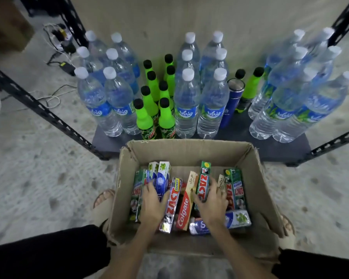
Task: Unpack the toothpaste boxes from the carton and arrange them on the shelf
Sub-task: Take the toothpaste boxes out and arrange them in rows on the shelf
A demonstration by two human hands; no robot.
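An open cardboard carton [256, 178] stands on the floor in front of me, with several toothpaste boxes inside. My left hand [152, 202] grips a blue and white box [162, 179], fingers on one side and thumb on the other. My right hand [211, 200] holds a green Zact box [204, 182] that stands upright. A red Colgate box [184, 210] and a silver Zact Smokers box [171, 206] lie between my hands. Another blue box [238, 218] lies flat under my right wrist.
The low dark shelf board [238, 131] behind the carton carries several water bottles [186, 105], green soda bottles [144, 117] and a blue flask [231, 101]. Black shelf posts [38, 105] slant at both sides. Cables and a power strip [58, 39] lie far left. My sandalled feet flank the carton.
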